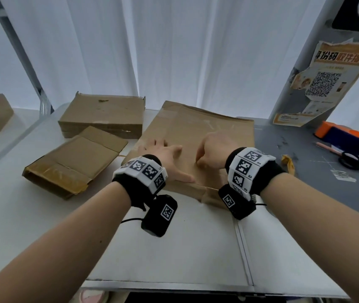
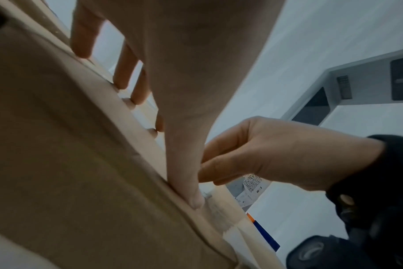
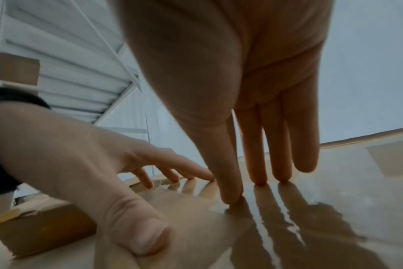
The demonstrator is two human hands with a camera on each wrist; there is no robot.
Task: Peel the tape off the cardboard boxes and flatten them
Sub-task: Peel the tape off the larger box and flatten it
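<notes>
While the left hand lies spread and flat, its fingers pressing the flattened cardboard box beneath them, the right hand stands just beside it, fingertips extended down onto the glossy tape on that same box. Beyond the left fingers, two more boxes rest on the white tabletop.
</notes>
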